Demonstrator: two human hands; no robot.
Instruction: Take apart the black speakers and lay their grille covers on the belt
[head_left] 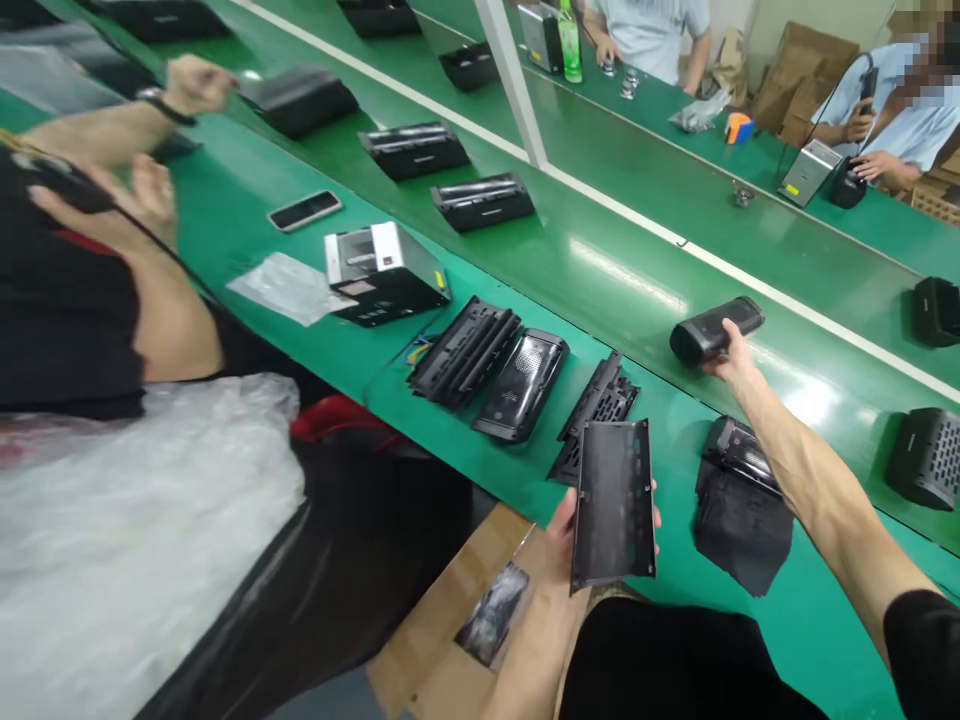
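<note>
My left hand (pixel 562 528) grips a black plastic housing panel (pixel 615 505) by its edges near my body. The panel's hollow inner side faces up. Farther out on the right, my right hand (pixel 733 358) is closed around a black rounded speaker housing (pixel 701 338) over the green conveyor belt; whether it touches the belt I cannot tell. Beyond the panel lie black slotted parts (pixel 596 410), a glossy perforated front piece (pixel 523 385) and a stack of ribbed black panels (pixel 465 350). Beneath my right forearm, another glossy piece (pixel 742 448) lies beside black sheets (pixel 746 525).
A power supply box (pixel 386 272), plastic bag (pixel 285 288) and phone (pixel 305 211) lie left on the bench. More black housings (pixel 484 202) stand on the belt (pixel 600 265). A co-worker's arm (pixel 180 330) is at left, and other people sit across. A cardboard box (pixel 427 650) stands below.
</note>
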